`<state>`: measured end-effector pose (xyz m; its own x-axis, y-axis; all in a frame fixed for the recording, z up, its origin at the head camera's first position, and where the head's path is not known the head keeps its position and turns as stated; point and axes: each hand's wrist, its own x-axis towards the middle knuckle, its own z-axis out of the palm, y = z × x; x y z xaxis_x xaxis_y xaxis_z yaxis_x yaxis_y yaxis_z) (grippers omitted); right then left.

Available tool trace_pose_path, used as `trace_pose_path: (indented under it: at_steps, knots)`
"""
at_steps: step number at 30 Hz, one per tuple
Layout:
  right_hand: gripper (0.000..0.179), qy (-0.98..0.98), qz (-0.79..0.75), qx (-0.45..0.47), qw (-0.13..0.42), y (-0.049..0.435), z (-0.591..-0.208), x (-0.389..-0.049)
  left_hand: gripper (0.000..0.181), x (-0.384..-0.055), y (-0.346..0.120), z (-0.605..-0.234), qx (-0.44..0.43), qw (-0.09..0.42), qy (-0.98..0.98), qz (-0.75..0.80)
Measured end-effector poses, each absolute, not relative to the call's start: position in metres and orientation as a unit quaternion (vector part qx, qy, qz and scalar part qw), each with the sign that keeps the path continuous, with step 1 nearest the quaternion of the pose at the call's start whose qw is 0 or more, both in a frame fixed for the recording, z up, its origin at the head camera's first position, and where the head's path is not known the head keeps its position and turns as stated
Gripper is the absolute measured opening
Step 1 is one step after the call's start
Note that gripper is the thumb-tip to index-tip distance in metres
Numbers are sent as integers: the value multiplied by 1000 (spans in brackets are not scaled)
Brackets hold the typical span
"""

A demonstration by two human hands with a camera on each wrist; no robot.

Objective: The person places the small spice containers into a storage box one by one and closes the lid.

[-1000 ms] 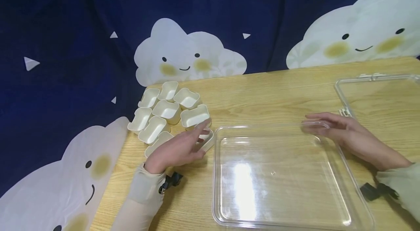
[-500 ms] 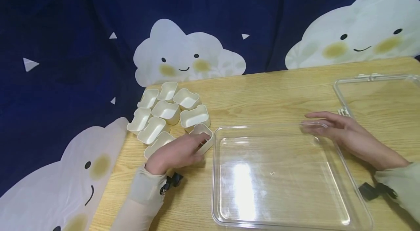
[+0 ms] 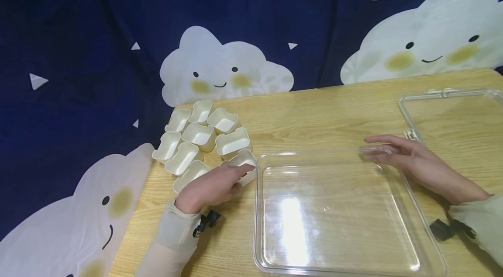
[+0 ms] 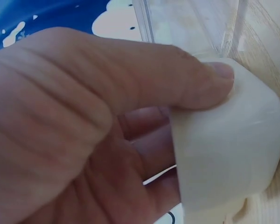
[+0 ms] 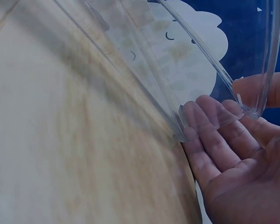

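Observation:
Thumb on the outer face and fingers inside, my left hand [image 3: 214, 184] pinches the wall of a small cream plastic bin [image 3: 244, 157]. In the left wrist view the thumb presses the smooth side of that bin [image 4: 233, 144], which stands close to the wood. To its right is a large clear plastic box [image 3: 257, 216], open at the top. My right hand [image 3: 420, 167] rests at the far right corner of this box. The right wrist view shows its fingers [image 5: 219, 144] extended along the outside of the box, with the thumb at the rim.
Several more cream bins [image 3: 198, 134] with notched rims stand grouped at the table's left. A clear, hinged lid-like panel [image 3: 412, 115] lies at the far right of the wooden table [image 3: 314, 115]. Behind hangs a navy curtain [image 3: 314, 1] with cloud faces.
My left hand has come down from above the nearest bin and now grips its wall. The right hand has stayed at the box corner.

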<state>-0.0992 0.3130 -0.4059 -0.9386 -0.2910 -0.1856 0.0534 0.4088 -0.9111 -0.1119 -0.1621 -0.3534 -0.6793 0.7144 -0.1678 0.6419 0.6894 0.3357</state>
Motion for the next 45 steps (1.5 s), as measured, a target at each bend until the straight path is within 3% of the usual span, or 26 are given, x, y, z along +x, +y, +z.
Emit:
trace_pose_path:
  at_steps: [25,39,45]
  knots:
    - [42,838,-521,-78,143,313,-408,-97,65,-104,-169,-338,317,115,934,118]
    - [37,836,-526,-82,132,316,-409,-97,66,-95,-166,-322,328,27,940,90]
    - [39,831,-532,-93,135,315,-410,-98,65,-94,-164,-320,322,13,944,67]
